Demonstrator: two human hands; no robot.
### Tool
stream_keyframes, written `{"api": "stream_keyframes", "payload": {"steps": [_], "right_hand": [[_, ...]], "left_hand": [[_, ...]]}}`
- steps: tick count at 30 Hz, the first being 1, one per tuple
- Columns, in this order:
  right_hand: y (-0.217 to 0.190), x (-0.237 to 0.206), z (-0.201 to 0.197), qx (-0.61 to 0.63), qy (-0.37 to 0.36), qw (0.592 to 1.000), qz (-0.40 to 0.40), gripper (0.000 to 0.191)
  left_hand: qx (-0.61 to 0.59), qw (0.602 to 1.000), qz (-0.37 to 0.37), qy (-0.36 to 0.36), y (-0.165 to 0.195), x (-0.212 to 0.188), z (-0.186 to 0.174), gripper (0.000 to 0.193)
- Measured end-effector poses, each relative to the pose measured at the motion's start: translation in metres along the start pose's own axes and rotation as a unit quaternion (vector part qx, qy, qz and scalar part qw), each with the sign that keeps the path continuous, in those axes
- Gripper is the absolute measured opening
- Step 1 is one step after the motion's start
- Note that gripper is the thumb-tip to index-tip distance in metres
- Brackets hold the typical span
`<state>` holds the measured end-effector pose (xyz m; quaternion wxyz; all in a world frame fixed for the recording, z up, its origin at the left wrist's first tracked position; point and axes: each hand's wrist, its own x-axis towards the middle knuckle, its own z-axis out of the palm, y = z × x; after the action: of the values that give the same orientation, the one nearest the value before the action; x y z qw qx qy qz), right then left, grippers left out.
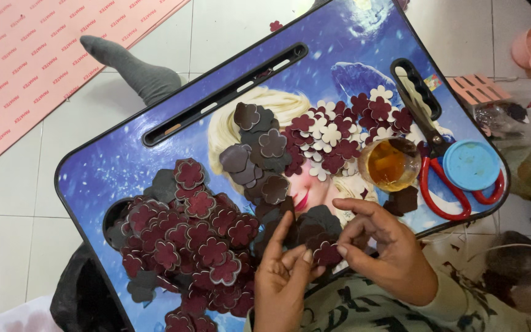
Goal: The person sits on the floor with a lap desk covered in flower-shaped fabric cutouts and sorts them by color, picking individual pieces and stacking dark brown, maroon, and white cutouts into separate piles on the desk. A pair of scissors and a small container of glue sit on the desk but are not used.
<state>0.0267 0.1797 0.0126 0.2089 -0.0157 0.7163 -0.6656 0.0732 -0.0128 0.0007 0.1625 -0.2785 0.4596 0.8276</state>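
Bare tray (112, 166) upper left; flower piles (198, 246), glue jar (390, 163), scissors (447, 184) crowding elsewhere.

Dark maroon flower-shaped cutout (327, 252), flat and scallop-edged, held at lower centre of the frame between the fingertips of both hands, tilted slightly above the counter (106, 166), just right of a heap of similar maroon flowers (195, 246).

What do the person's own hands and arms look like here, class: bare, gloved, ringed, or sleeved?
Both hands are bare, with no gloves or rings visible. The left hand shows short, plain nails. The right hand leads into a pale sleeve with a dark pattern. No watch or bracelet shows.
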Motion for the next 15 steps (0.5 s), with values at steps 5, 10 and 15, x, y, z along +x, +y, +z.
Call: {"api": "stream_keyframes", "payload": {"steps": [5,10,15], "right_hand": [[-0.0018,0.0004,0.0040,0.009,0.019,1.000,0.002,0.066],[-0.0018,0.0024,0.0056,0.010,0.029,1.000,0.008,0.066],[-0.0027,0.0038,0.0075,0.007,0.039,0.999,0.025,0.067]], "left_hand": [[-0.002,1.000,0.017,-0.015,-0.0033,-0.0004,-0.0022,0.072],[0.006,1.000,0.008,-0.012,-0.0066,-0.0004,-0.0039,0.073],[0.014,1.000,0.000,-0.016,-0.0057,-0.0001,-0.0042,0.069]]}}
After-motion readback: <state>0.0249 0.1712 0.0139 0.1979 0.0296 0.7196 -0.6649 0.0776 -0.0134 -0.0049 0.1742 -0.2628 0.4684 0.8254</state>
